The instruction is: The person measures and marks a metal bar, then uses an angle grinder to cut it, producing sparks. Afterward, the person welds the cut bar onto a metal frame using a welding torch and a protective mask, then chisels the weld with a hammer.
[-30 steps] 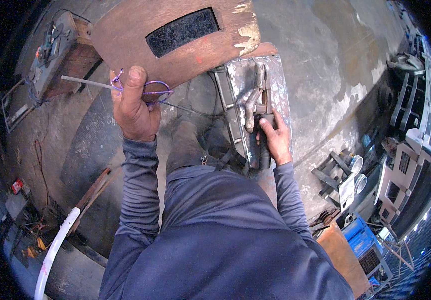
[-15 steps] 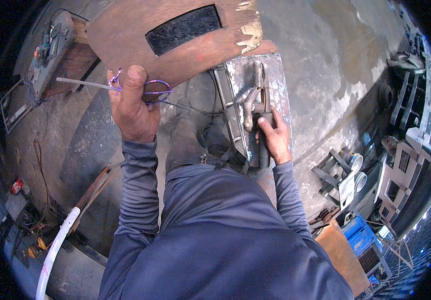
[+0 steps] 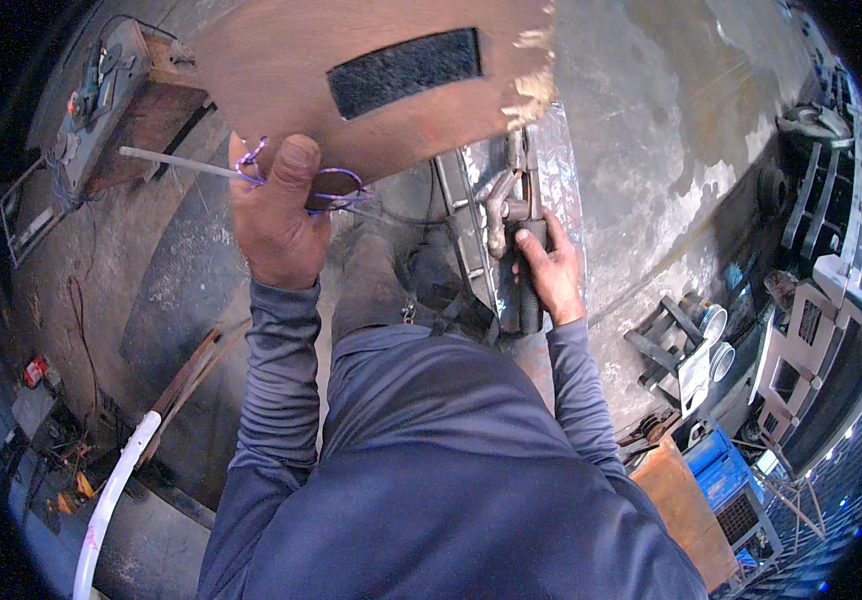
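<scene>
Barely anything has shifted: my left hand (image 3: 276, 215) still grips the brown shield board (image 3: 371, 85) with its thin rod (image 3: 176, 163), my right hand (image 3: 549, 272) stays clamped on the black-handled holder (image 3: 531, 290) against the metal plate (image 3: 511, 225), work apparently unfinished.

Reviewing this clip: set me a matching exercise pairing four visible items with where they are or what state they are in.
Things:
1. brown board with dark window
2. metal plate
3. white tube
4. blue crate

Places or states:
A. on the floor at lower right
B. held up by the left hand
C. on the floor at lower left
D. under the right hand, which grips a dark handle

Pairs: 1-B, 2-D, 3-C, 4-A
</scene>
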`<state>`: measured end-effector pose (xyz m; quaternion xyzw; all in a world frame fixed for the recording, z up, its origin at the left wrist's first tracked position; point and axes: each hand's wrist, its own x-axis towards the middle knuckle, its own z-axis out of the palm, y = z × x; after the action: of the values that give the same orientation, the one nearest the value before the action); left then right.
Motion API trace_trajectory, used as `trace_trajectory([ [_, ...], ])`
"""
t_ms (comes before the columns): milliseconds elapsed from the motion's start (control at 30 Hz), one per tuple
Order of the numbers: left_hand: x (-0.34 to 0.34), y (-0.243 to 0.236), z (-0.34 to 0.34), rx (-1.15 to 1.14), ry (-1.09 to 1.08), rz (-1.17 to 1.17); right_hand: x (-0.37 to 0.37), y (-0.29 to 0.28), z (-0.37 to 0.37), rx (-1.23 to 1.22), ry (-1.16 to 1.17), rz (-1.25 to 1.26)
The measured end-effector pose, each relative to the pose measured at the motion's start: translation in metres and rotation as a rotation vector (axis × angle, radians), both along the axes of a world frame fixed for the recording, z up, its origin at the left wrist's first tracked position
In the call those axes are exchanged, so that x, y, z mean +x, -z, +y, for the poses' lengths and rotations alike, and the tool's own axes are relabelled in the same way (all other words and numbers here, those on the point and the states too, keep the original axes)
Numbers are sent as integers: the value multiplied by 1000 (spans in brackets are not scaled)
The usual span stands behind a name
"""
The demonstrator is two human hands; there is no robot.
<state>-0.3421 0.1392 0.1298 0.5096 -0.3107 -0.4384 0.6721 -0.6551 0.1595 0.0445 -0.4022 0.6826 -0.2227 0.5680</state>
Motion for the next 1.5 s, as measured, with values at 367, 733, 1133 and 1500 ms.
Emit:
trace_trajectory([
  [367,-35,10,15,-27,240,338,-9,15,-1,36,-39,19],
  [733,-15,8,13,-106,47,-576,3,0,1,-60,18,-57],
  [1133,15,2,5,-137,-111,-397,2,0,-1,-29,-26,11],
  [1500,11,5,6,-128,-95,-424,1,7,0,-9,-11,34],
])
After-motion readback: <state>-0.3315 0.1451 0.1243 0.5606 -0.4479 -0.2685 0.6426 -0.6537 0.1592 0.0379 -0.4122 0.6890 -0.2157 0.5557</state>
